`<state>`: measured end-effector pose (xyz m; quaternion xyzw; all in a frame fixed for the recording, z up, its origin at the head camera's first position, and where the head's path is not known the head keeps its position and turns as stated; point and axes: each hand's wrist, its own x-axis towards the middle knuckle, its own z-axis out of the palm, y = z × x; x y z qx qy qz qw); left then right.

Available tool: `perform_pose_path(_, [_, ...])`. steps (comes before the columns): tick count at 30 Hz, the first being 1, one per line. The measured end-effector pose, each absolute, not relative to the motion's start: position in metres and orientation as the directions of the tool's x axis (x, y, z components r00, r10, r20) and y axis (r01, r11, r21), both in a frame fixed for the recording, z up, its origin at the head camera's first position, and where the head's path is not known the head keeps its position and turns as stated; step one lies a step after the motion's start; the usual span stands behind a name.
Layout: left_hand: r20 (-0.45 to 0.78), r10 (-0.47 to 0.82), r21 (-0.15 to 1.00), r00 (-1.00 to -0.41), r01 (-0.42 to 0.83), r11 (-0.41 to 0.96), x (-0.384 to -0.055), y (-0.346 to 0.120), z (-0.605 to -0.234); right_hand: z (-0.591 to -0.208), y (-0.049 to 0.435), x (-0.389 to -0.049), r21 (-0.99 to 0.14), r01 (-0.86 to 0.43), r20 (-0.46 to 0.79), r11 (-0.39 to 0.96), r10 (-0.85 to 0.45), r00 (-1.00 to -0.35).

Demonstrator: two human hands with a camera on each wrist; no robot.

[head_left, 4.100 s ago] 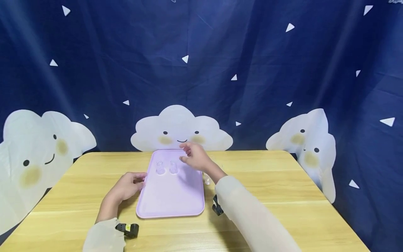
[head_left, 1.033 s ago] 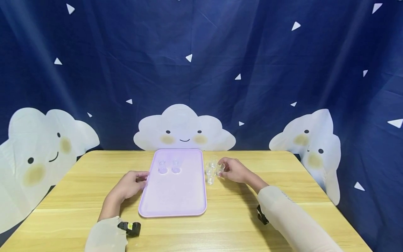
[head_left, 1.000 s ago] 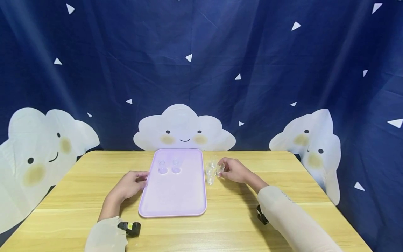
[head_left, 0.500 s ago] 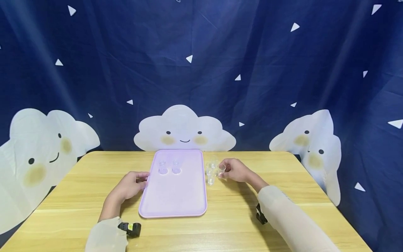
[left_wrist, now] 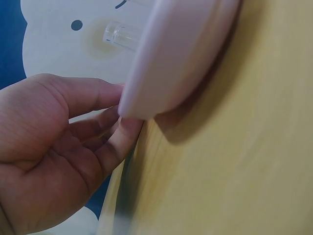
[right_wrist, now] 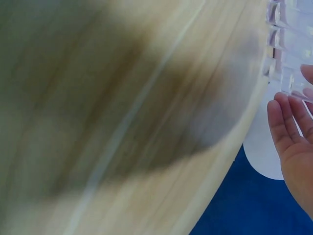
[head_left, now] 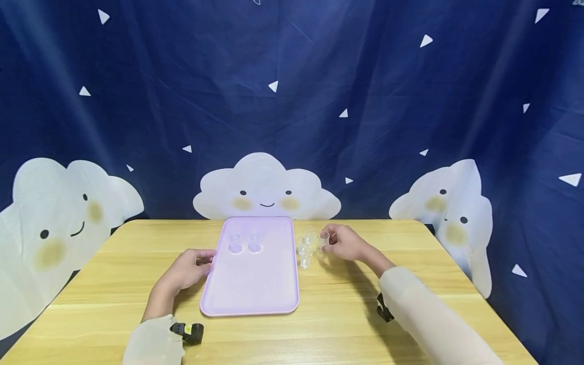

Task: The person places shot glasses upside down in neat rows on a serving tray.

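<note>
My left hand (head_left: 188,268) pinches the left rim of a lilac rectangular tray (head_left: 251,284). In the left wrist view, the fingers (left_wrist: 98,94) meet the tray's edge (left_wrist: 156,73) from both sides. Two small clear shot glasses stand on the tray's far half, a left glass (head_left: 235,243) and a right glass (head_left: 255,243). To the right of the tray, my right hand (head_left: 347,243) holds another clear shot glass (head_left: 324,240) between thumb and fingers. Beside that glass stands a close group of several shot glasses (head_left: 305,248). The right wrist view catches my right fingers (right_wrist: 288,117) beside a row of clear glasses (right_wrist: 288,36).
A light wood table (head_left: 347,314) carries everything. Behind its far edge hangs a dark blue curtain (head_left: 301,126) printed with white triangles and smiling clouds (head_left: 264,187). The grouped glasses stand close to the tray's right rim.
My right hand was over the tray, then moved right to the grouped glasses. Its glass now sits slightly farther right, apart from the group. My left hand has stayed at the tray's rim.
</note>
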<state>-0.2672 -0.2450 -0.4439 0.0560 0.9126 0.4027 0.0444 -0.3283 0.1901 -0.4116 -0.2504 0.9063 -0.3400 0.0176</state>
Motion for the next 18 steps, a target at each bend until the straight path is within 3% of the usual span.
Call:
perform_pose_path(10, [-0.044, 0.136, 0.737, -0.990, 0.060, 0.673, -0.266, -0.245, -0.443, -0.397, 0.186, -0.327, -0.619, -0.499, 0.197, 0.607, -0.495, -0.846])
perform_pose_path(18, [-0.034, 0.144, 0.736, -0.989, 0.073, 0.673, -0.266, -0.244, -0.443, -0.386, 0.177, -0.327, -0.523, -0.589, 0.326, 0.617, -0.493, -0.806])
